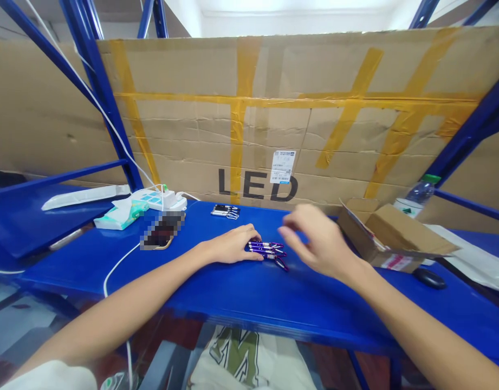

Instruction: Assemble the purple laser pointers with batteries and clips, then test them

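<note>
My left hand (236, 245) rests on the blue table with its fingers and thumb closed around one end of several slim purple pens (267, 248). The pens lie side by side, their clip-like loops pointing right. In the air to the right of them is my right hand (314, 241), slightly blurred. Its fingers are bent, the thumb and forefinger stand apart, and nothing shows between them. Farther back on the table lies a small group of black and silver pens (225, 210) with similar loops.
An open cardboard box (381, 233) stands at right, with a black computer mouse (429, 278) and a bottle (415, 196) near it. At left are a phone (163, 230), a tissue pack (121, 213) and a power strip (162, 199) with white cables. A large cardboard sheet (184, 135) closes off the back.
</note>
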Action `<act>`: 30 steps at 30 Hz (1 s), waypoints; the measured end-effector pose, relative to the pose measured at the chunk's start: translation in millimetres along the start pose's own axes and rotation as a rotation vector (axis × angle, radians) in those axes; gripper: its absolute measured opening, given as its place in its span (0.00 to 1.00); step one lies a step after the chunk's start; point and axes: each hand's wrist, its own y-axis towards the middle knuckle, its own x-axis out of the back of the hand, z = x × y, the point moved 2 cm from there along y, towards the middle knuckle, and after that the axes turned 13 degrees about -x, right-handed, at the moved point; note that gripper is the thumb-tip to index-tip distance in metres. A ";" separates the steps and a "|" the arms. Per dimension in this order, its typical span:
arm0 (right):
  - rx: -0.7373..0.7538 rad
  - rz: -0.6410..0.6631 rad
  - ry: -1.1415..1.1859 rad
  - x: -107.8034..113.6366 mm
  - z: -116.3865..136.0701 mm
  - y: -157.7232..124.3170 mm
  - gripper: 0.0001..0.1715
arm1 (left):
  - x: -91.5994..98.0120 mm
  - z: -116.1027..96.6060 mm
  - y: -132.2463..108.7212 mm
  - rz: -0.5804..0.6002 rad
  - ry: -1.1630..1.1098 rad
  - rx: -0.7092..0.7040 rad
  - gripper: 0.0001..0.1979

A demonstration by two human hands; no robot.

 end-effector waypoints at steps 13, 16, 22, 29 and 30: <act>0.054 0.390 -0.109 -51.2 -26.1 4.8 0.10 | -1.3 17.1 -0.4 -0.077 -0.153 0.118 0.29; 0.157 0.315 -0.169 -50.7 -21.6 -0.6 0.08 | -5.3 23.2 3.0 -0.214 -0.248 0.190 0.26; 0.288 0.202 -0.366 -58.0 -12.6 -5.5 0.15 | -11.7 39.0 7.6 -0.429 -0.398 0.312 0.26; 0.248 0.233 -0.290 -60.9 -7.3 -11.2 0.10 | -13.3 42.0 7.2 -0.451 -0.458 0.315 0.26; 0.216 0.231 -0.224 -60.4 -7.9 -11.4 0.09 | -13.2 41.9 7.2 -0.458 -0.458 0.315 0.26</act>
